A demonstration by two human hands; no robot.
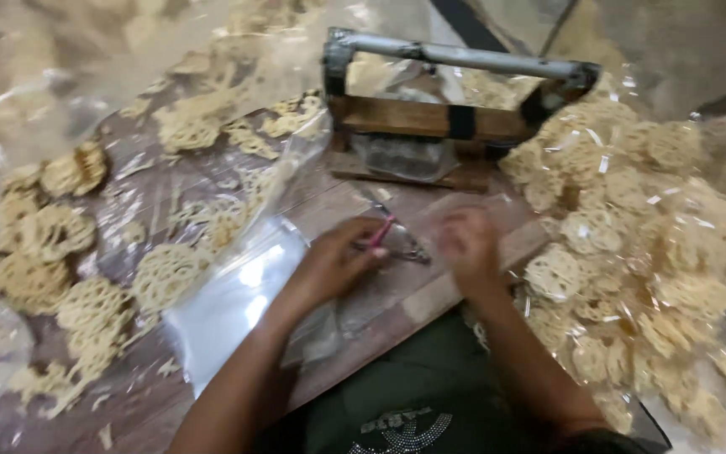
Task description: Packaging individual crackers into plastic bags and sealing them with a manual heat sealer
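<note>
Left hand (334,265) fingers closed on pink-handled tool (382,233); right hand (468,248) blurred, grip unclear; clear bag (237,294) beside.

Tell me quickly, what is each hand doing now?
Left hand: closed on pink-handled pliers.
Right hand: blurred, cannot be told.

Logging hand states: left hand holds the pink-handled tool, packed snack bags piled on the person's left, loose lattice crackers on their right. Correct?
Sides are swapped. The head view shows the packed bags piled on the person's right and the loose lattice crackers on their left. The left hand does hold the pink-handled tool.
</note>
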